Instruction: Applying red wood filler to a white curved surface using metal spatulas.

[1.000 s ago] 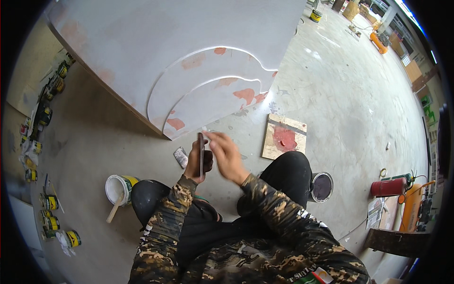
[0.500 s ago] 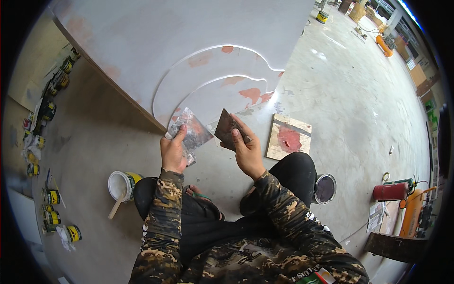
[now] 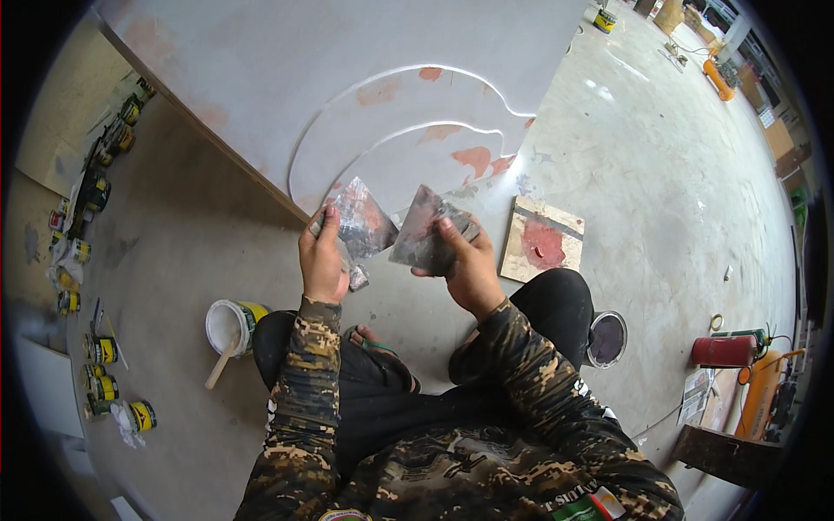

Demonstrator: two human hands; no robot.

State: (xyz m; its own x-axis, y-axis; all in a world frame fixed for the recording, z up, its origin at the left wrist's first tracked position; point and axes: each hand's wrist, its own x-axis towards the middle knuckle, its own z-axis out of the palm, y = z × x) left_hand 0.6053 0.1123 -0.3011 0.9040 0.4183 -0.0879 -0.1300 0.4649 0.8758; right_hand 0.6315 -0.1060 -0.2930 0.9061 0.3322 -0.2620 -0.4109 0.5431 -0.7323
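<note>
My left hand (image 3: 323, 260) grips a flat metal putty scraper (image 3: 363, 221) smeared with reddish filler, its blade pointing up and to the right. In my right hand (image 3: 460, 265) is a second, darker scraper (image 3: 420, 239), blade turned toward the first. The two blades are a little apart, held in front of me above the concrete floor. Just beyond them lies a big grey panel (image 3: 347, 78) with curved cut lines and patches of reddish filler (image 3: 473, 159). I squat with both knees bent under my hands.
A square wooden board with a red blob of filler (image 3: 543, 243) lies at my right. A white bucket with a stick (image 3: 228, 328) stands at my left knee, a round dark lid (image 3: 605, 339) at my right. Several yellow-labelled cans (image 3: 104, 352) line the left; a red cylinder (image 3: 724, 351) lies at right.
The two scrapers were pressed together in front of me a second ago. They have since come apart, with the left one moving left and the right one turning flat toward me.
</note>
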